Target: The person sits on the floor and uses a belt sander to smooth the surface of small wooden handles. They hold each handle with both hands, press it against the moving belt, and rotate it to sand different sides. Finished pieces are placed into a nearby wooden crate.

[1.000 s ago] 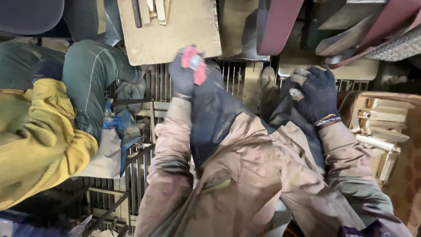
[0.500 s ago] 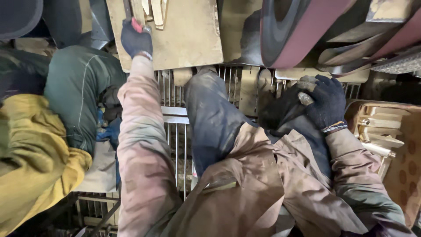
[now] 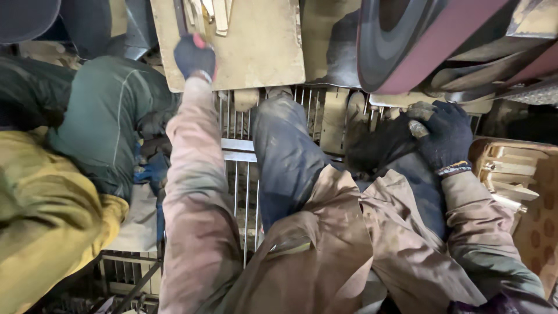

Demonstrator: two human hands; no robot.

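Above, left hand (image 3: 195,56) reached onto board (image 3: 256,52), fingers' grip unclear, right hand (image 3: 446,135) clasped small metal piece (image 3: 417,128), long axis pointing up-left.

A grimy workshop: a sanding belt (image 3: 407,52), metal grating (image 3: 244,174) and a dusty workboard (image 3: 261,52).

your left hand (image 3: 195,56): dark knit cloth glove, red rubbery patch, matt. your right hand (image 3: 446,135): dark knit glove, fuzzy, dusty. board (image 3: 256,46) under your left hand: pale wood, matt, scuffed. belt (image 3: 418,43) above your right hand: maroon abrasive cloth, rough. grate (image 3: 244,151) below your knees: bare metal bars, dull sheen. your trousers (image 3: 290,157): dark denim, grimy. your jacket sleeves (image 3: 192,192): faded woven cloth, stained, matt.
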